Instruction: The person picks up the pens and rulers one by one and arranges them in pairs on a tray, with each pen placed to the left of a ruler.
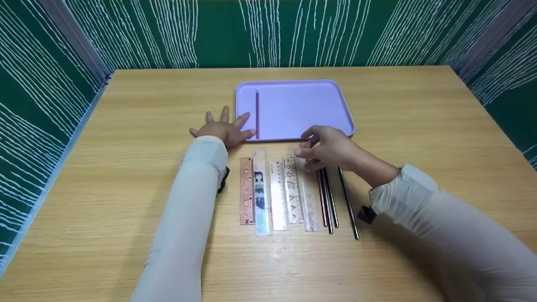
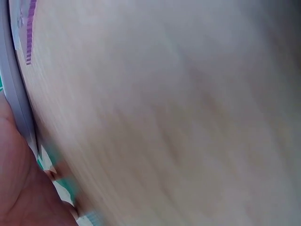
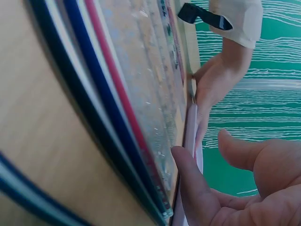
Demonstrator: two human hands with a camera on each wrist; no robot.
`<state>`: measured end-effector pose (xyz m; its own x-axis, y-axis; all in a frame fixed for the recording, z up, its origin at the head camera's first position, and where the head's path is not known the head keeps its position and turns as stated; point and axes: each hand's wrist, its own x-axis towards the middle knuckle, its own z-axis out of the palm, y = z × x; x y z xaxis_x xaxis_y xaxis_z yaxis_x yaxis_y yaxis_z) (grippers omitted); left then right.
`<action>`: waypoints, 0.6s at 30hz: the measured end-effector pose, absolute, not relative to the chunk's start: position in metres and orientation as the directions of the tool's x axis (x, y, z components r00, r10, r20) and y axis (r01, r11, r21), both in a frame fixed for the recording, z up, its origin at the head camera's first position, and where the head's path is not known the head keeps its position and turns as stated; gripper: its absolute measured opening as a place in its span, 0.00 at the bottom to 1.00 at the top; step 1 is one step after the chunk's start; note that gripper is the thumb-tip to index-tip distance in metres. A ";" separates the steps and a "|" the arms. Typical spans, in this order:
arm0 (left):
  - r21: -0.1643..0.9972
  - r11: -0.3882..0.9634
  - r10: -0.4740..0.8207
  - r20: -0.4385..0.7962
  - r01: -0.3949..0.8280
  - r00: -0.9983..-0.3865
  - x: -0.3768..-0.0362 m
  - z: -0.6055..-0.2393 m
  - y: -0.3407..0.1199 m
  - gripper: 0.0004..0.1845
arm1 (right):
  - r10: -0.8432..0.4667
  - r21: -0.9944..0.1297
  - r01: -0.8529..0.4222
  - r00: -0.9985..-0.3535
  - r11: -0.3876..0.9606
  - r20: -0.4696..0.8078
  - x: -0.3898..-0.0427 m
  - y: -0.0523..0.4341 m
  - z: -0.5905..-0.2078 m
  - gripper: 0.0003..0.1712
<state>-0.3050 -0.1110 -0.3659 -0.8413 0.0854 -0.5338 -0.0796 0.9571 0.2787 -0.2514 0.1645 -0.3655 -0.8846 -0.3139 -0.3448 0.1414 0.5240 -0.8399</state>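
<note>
My left hand rests with spread fingers at the near left corner of a lilac tray, its thumb and forefinger over the rim. One dark red pencil lies lengthwise in the tray's left part. My right hand hovers at the tray's near edge, above the tops of rulers and pencils. In the right wrist view its thumb and finger stand apart with nothing between them. Below lie a pink ruler, a clear ruler with a cartoon figure, other clear rulers and several dark, shiny pencils.
The wooden table reaches to a green wall with white streaks behind it and at both sides. One green pencil lies a little apart, to the right of the other pencils. The left wrist view is mostly blurred tabletop.
</note>
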 end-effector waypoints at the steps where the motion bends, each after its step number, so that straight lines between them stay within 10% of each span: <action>1: 0.275 0.958 0.086 -0.533 -0.077 -0.842 -0.305 -0.366 -0.111 0.40 | -0.317 -0.841 0.143 -0.883 0.522 -0.347 -0.250 0.165 -0.366 0.37; 18: 0.269 0.960 0.075 -0.525 -0.082 -0.848 -0.304 -0.365 -0.109 0.39 | -0.325 -0.814 0.136 -0.870 0.564 -0.370 -0.236 0.172 -0.374 0.41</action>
